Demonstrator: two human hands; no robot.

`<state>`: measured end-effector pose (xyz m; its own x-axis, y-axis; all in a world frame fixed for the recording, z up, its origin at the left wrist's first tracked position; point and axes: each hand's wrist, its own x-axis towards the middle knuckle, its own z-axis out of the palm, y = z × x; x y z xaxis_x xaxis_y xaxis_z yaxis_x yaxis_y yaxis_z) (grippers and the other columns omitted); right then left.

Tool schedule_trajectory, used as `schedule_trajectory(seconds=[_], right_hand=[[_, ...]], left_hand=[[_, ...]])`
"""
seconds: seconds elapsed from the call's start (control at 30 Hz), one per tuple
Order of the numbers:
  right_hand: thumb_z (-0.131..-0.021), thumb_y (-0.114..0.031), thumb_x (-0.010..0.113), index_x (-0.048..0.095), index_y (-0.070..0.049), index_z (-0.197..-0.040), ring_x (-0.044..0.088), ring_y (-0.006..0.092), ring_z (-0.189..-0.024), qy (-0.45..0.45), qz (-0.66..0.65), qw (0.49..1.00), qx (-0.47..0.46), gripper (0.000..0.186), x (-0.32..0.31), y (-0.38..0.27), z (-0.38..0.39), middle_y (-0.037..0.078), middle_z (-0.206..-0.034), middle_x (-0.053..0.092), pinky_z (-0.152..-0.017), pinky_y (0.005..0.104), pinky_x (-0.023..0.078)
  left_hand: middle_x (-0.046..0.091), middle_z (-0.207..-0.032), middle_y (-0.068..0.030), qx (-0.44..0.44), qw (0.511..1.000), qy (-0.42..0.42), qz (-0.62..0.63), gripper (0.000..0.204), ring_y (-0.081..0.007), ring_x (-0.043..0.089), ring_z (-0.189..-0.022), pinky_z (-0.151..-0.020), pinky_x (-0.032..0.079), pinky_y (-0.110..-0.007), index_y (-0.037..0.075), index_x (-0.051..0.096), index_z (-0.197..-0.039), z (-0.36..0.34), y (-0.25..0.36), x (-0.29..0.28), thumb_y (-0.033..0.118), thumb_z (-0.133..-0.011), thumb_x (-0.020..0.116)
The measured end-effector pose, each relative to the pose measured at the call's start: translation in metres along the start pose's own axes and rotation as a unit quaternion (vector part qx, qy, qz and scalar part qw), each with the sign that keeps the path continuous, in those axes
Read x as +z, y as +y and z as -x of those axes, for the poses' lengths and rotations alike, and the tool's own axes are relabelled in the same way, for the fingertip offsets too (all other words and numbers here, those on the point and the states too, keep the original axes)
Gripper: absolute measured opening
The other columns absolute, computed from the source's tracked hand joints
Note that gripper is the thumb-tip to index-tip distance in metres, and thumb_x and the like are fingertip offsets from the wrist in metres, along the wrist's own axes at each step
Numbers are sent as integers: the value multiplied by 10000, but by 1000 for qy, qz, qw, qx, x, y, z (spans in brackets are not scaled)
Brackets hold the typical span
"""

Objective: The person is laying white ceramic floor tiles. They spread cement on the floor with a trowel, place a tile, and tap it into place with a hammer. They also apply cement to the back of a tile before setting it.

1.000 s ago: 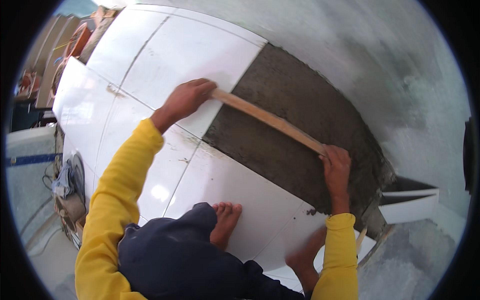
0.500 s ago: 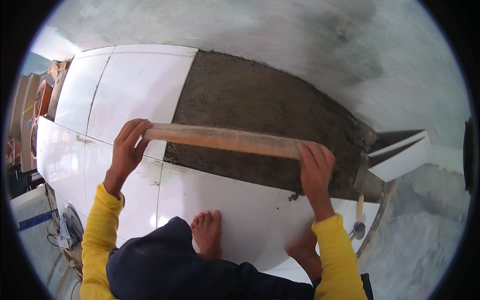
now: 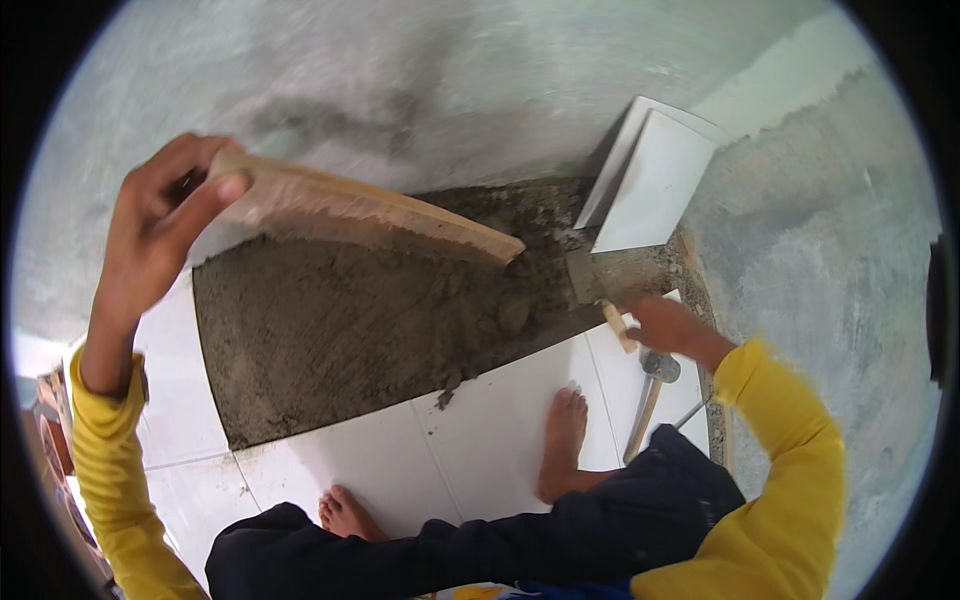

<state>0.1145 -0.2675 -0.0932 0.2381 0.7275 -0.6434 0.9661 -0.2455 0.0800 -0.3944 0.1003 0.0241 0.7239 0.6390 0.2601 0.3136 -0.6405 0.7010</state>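
My left hand (image 3: pixel 160 220) grips one end of a long wooden board (image 3: pixel 370 215), raised at the left. The board's other end slants down to the bed of grey mortar (image 3: pixel 330 340). At the right, the fingers of my right hand (image 3: pixel 665 325) close at the wooden handle of a trowel (image 3: pixel 620 328). Its flat grey blade rests at the mortar's right end. Just below that hand, a mallet (image 3: pixel 660 368) with a grey head and wooden handle lies on the white floor tiles (image 3: pixel 510 410).
Two white tiles (image 3: pixel 655 185) lean together against the wall (image 3: pixel 520 90) at the far right corner. My bare feet (image 3: pixel 565 435) stand on the laid tiles along the mortar's near edge. A mortar crumb (image 3: pixel 448 392) lies by that edge.
My right hand has let go of the board and moved to the trowel handle. My left hand has lifted its end of the board. The view has swung rightward.
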Motion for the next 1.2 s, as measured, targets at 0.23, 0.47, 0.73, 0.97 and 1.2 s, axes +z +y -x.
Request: schedule_trajectory(seconds=[0.23,0.47,0.73,0.97,1.2], right_hand=[[-975,-490,741,627,-72,-1364,686,466,-1165,226,-200,940,161,583,185,74,-50,245,-1243,694,-994,583,546],[-1011,-401,691,576,32,-1229,679,519,-1115,238,-425,864,129,498,218,42,-98,303,-1162,681,-955,600,553],[-1017,-325,697,413,19,-1388,672,589,-1102,204,-596,776,35,581,211,37,-71,360,-1199,702,-942,617,544],[-1005,-337,754,560,-19,-1326,714,525,-971,226,-573,784,-73,492,190,7,-91,275,-1021,736,-804,563,563],[-1034,-274,716,514,-26,-1439,625,339,-859,206,-488,848,-17,516,185,80,-59,200,-1001,672,-756,452,506]], left_hand=[[696,-1110,-48,127,988,-65,-62,418,-157,638,-983,-885,531,-341,-37,741,-1225,-172,155,126,353,-1077,722],[715,-970,-135,239,947,-165,-138,368,-186,651,-871,-808,529,-380,-30,748,-1144,-297,255,304,328,-1077,692],[682,-740,-139,273,921,-247,-130,448,-235,625,-695,-705,503,-422,-32,775,-1030,-418,298,485,407,-1054,691],[612,-1553,-163,381,827,-32,-413,420,-377,518,-1458,-1185,470,-515,186,743,-1373,-521,163,523,405,-1019,690],[725,-1250,-336,264,942,-172,-119,462,-423,707,-1203,-1058,552,-515,-40,757,-1237,-313,227,233,371,-1029,713]])
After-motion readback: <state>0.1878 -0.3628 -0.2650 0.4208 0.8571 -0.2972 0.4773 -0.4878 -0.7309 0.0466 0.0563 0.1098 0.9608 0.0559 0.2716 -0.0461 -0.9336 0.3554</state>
